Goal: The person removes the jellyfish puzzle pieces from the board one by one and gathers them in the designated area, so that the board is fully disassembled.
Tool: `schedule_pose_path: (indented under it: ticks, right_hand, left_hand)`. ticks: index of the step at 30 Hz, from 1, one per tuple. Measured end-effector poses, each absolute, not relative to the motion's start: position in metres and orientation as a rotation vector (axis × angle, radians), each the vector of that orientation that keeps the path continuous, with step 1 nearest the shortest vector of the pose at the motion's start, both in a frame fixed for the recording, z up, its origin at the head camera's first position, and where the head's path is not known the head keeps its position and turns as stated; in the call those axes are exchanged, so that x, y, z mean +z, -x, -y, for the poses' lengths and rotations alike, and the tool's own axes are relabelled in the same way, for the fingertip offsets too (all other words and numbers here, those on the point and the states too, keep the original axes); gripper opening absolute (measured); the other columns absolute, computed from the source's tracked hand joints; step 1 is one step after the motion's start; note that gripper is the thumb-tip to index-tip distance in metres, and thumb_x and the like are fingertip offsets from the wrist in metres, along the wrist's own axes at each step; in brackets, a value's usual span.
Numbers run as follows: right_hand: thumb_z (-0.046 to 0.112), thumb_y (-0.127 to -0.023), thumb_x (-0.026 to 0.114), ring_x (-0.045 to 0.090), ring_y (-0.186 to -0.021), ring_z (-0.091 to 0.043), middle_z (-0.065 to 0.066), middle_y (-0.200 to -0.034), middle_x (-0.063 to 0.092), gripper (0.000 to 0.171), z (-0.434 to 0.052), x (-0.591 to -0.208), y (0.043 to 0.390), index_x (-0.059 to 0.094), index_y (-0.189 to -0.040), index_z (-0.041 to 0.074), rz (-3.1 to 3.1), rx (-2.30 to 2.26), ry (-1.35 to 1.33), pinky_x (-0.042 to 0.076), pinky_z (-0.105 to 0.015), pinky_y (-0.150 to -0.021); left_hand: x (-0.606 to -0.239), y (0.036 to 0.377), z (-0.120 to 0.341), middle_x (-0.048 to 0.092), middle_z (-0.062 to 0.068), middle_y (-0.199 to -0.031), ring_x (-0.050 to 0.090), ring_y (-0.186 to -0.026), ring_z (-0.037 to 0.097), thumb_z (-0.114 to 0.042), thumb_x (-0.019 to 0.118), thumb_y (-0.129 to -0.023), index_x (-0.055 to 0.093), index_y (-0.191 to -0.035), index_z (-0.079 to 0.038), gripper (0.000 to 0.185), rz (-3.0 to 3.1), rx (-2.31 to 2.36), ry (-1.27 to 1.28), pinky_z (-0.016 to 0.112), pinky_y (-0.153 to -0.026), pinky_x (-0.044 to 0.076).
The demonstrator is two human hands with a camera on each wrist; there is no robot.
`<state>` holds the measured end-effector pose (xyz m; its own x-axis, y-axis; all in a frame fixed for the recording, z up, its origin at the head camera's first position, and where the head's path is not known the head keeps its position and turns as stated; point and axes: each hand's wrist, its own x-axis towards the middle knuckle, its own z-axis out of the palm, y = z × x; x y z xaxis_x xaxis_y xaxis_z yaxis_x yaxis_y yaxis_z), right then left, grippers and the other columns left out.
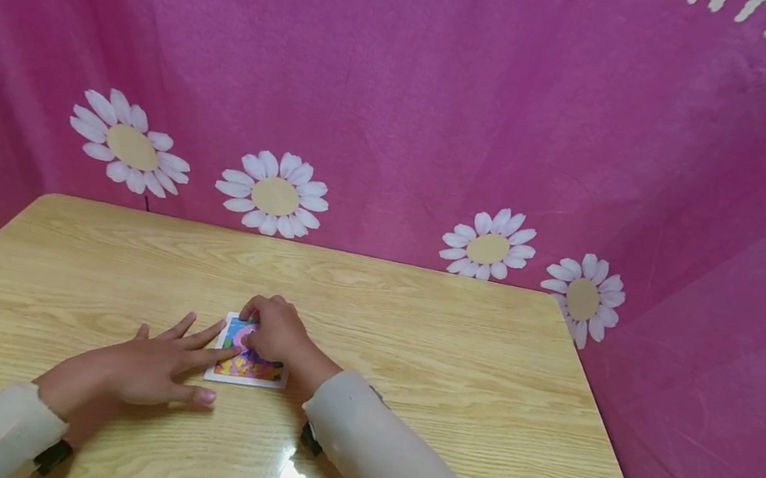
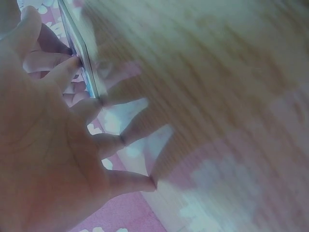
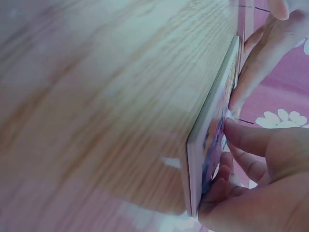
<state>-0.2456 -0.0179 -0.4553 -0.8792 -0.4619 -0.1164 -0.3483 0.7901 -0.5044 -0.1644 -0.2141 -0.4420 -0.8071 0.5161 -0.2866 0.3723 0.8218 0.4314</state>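
A colourful puzzle board (image 1: pixel 249 359) near the table's (image 1: pixel 452 369) front edge is pressed by the flat, outspread left hand (image 1: pixel 151 369) and covered by the curled right hand (image 1: pixel 276 331), whose fingertips (image 3: pixel 231 133) pinch at its face.

Both hands, left (image 1: pixel 137 367) and right (image 1: pixel 276 331), press a colourful card (image 1: pixel 248 364) on the table (image 1: pixel 411 345).

A glossy wooden table (image 1: pixel 415 320) is seen, with a small colourful card (image 1: pixel 247 367) laid flat on it near the front middle. Both hands are rested there.
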Motion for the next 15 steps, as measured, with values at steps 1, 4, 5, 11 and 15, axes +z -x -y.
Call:
schedule_pose_path:
  ticks: [1,4,5,11,15]
  right_hand:
    - [0.014,-0.09,0.081,0.052,-0.094,-0.012,0.003,-0.102,0.061,0.023,0.0184,-0.4549,0.2456,0.07,-0.11,0.018,-2.745,-0.707,0.626,0.044,-0.022,-0.086]
    - [0.013,-0.089,0.081,0.054,-0.096,-0.012,0.003,-0.104,0.061,0.025,0.0193,-0.4548,0.2461,0.068,-0.109,0.018,-2.747,-0.715,0.623,0.044,-0.023,-0.089]
    - [0.012,-0.089,0.082,0.054,-0.097,-0.012,0.004,-0.104,0.062,0.025,0.0194,-0.4549,0.2464,0.068,-0.109,0.018,-2.745,-0.721,0.623,0.044,-0.023,-0.089]
    - [0.005,-0.09,0.077,0.057,-0.099,-0.011,0.003,-0.105,0.064,0.026,0.0171,-0.454,0.2498,0.071,-0.113,0.016,-2.685,-0.798,0.613,0.047,-0.023,-0.093]
    - [-0.003,-0.092,0.068,0.059,-0.098,-0.01,0.002,-0.104,0.067,0.027,0.0154,-0.4535,0.2521,0.074,-0.112,0.014,-2.643,-0.86,0.592,0.049,-0.025,-0.094]
  left_hand:
    - [-0.4418,0.1643,0.2141,0.017,0.01,-0.172,0.005,-0.153,0.057,-0.069,0.056,-0.095,0.04,-0.159,-0.035,0.075,-2.608,0.508,-0.665,0.093,-0.096,0.004]
    - [-0.4412,0.164,0.2138,0.017,0.01,-0.172,0.005,-0.153,0.057,-0.069,0.057,-0.094,0.041,-0.159,-0.035,0.075,-2.605,0.512,-0.659,0.093,-0.097,0.004]
    - [-0.441,0.1639,0.2138,0.017,0.01,-0.173,0.005,-0.153,0.057,-0.069,0.057,-0.094,0.041,-0.159,-0.035,0.075,-2.603,0.512,-0.657,0.093,-0.097,0.004]
    - [-0.441,0.1645,0.2135,0.016,0.009,-0.173,0.005,-0.153,0.056,-0.069,0.058,-0.094,0.04,-0.159,-0.036,0.075,-2.598,0.498,-0.641,0.092,-0.098,0.003]
    - [-0.4421,0.1653,0.2138,0.016,0.008,-0.173,0.005,-0.154,0.055,-0.07,0.058,-0.093,0.04,-0.159,-0.036,0.076,-2.598,0.487,-0.643,0.092,-0.098,0.004]
